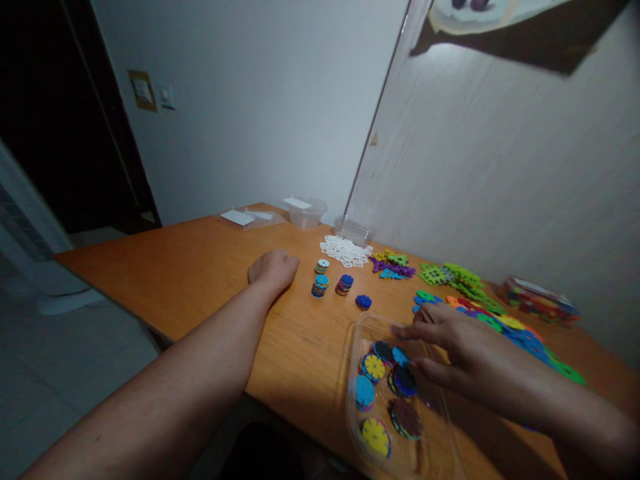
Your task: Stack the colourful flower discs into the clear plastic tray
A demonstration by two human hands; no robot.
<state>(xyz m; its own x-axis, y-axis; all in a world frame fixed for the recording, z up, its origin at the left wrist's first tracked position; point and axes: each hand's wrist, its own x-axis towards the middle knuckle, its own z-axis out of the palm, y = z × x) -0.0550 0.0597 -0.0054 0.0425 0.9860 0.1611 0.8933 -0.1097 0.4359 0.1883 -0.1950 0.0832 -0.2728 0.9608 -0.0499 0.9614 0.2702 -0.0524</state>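
The clear plastic tray sits at the near edge of the wooden table, holding round toothed discs in blue, yellow and brown. The right hand reaches into the tray from its far right side, fingers apart and stretched toward the discs, thumb low by a dark blue one; nothing looks pinched between them. To lift one cleanly, a light pinch on a single disc's rim looks best, since they overlap. Beyond the tray stand three short stacks of discs, and left of those the left hand rests on the table, fingers curled together into a loose fist. Right of the tray lie spreads of flat coloured pieces.
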